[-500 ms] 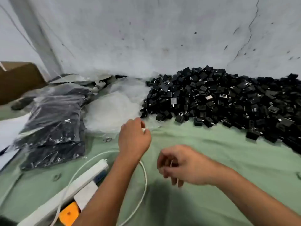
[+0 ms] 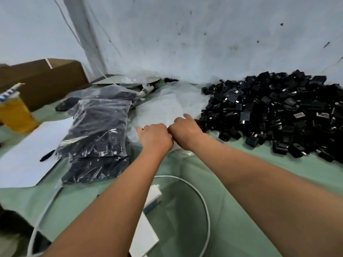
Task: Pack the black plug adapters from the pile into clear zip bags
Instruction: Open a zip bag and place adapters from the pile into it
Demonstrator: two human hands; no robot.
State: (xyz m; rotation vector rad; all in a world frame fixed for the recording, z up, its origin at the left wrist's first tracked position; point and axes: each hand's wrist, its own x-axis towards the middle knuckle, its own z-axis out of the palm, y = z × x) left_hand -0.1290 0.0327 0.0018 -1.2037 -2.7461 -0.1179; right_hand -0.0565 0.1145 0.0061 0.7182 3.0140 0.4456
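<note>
Both hands moved onto clear bags (image 2: 163, 108) | left hand (image 2: 155, 136), right hand (image 2: 184, 128) grips clamped | adapters (image 2: 274, 115) glossy black

One head-worn wide-angle view looks forward and down, close over the green-covered table (image 2: 241, 182) toward the wall (image 2: 204, 43)

Both forearms reach forward, converging until the knuckles touch. The left hand (image 2: 155, 135) is curled closed. The right hand (image 2: 182, 128) is curled too, one finger extended.
</note>
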